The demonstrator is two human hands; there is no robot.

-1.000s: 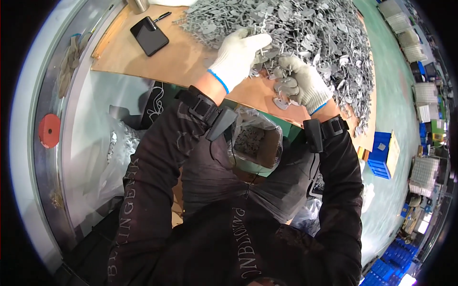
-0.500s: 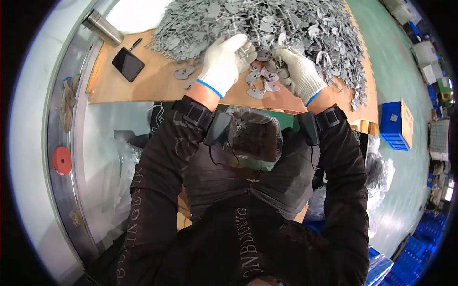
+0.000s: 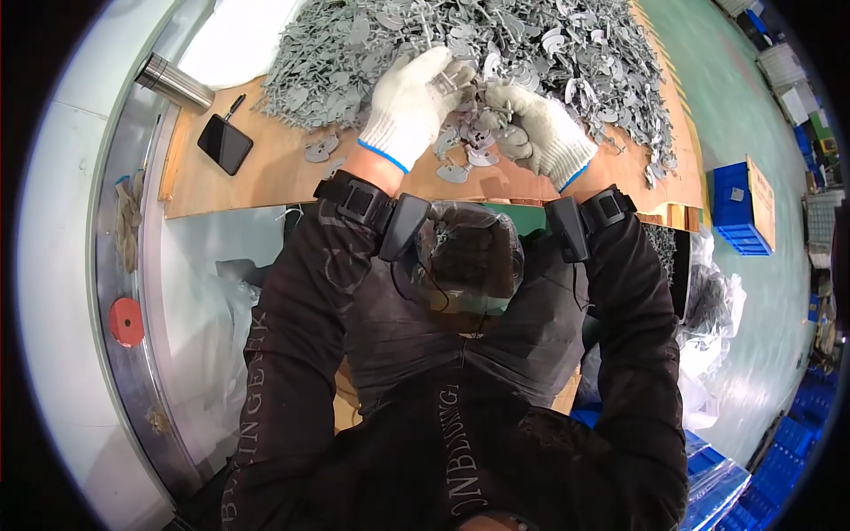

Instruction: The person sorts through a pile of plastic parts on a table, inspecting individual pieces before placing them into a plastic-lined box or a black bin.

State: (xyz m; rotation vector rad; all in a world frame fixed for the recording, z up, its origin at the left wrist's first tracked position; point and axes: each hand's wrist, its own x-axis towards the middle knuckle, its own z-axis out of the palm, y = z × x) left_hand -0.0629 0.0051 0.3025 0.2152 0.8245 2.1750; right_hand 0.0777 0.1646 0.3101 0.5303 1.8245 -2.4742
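Note:
A big heap of grey plastic parts (image 3: 531, 53) covers the far half of a cardboard-topped table (image 3: 266, 186). My left hand (image 3: 412, 106), in a white knit glove, lies on the near edge of the heap with its fingers curled over some parts. My right hand (image 3: 540, 128), gloved the same way, is closed around grey parts close beside it. Several loose grey parts (image 3: 460, 164) lie on the cardboard just below both hands. A clear bag with dark parts (image 3: 469, 252) sits in my lap between my forearms.
A black phone (image 3: 224, 143) and a pen lie at the table's left end, with a steel flask (image 3: 173, 82) beyond. A blue crate (image 3: 739, 208) stands at the right. A red disc (image 3: 127, 320) sits on the metal rail at the left. Plastic bags lie at the lower right.
Both hands have come closer together at the heap's near edge, and the view has swung so the table sits more centred. Loose parts now lie below the hands.

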